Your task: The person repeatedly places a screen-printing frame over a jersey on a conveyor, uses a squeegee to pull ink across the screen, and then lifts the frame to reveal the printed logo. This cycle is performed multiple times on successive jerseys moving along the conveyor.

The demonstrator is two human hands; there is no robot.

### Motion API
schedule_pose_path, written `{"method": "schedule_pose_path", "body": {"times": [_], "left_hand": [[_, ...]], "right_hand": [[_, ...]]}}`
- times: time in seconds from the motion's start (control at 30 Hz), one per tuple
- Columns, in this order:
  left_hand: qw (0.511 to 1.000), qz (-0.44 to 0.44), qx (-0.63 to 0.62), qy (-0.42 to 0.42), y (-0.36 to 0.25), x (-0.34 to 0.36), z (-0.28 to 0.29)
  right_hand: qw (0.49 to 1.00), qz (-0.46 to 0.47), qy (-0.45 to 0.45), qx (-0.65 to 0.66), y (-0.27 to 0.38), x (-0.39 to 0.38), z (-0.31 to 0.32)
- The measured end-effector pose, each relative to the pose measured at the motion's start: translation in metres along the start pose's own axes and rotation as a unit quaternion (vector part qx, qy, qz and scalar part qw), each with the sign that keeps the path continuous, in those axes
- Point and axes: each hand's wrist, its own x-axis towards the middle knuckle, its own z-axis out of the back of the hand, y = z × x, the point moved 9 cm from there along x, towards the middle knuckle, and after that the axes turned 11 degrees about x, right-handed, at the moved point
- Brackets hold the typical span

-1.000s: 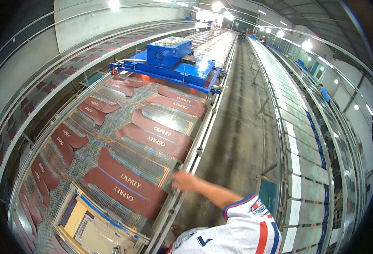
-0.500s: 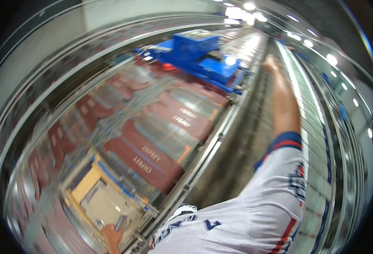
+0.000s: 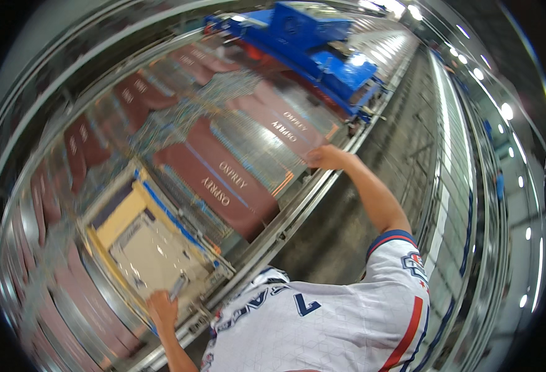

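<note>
My left hand [image 3: 162, 308] is closed at the side of a wooden-edged printing screen frame [image 3: 113, 263], its thumb beside a grey metal handle [image 3: 178, 285] on the screen. Pale beige ink or film covers most of the mesh, with a yellow-taped border. My right arm reaches out ahead, and my right hand [image 3: 327, 157] has its fingers bent over the end of a maroon fabric piece [image 3: 273, 118] at the table's edge. Whether it grips the fabric or only presses it is hard to make out. Another printed maroon piece [image 3: 218, 173] lies flat between the two hands.
A blue machine carriage [image 3: 310, 46] spans the table at the far end. Several more maroon pieces [image 3: 87, 146] lie along the left side. A metal rail [image 3: 307, 204] edges the table; a dark aisle floor [image 3: 322, 248] separates it from another long table [image 3: 452, 204] on the right.
My right hand has come down from over the aisle to the end of the far maroon piece. My left hand stays at the screen frame. The view has shifted slightly.
</note>
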Motion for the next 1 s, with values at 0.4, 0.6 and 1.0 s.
{"method": "schedule_pose_path", "body": {"times": [0.4,0.6,1.0], "left_hand": [[0.997,0.006,-0.036,-0.068,-0.017,0.002,0.011],[0.989,0.139,0.042,-0.039,-0.028,-0.017,0.025],[0.98,0.18,0.059,-0.064,0.031,-0.019,0.006]], "right_hand": [[0.95,-0.234,-0.197,-0.059,-0.219,-0.118,0.055],[0.958,-0.214,-0.165,-0.092,-0.31,-0.094,0.073],[0.975,-0.109,-0.094,-0.168,-0.309,-0.055,0.087]]}}
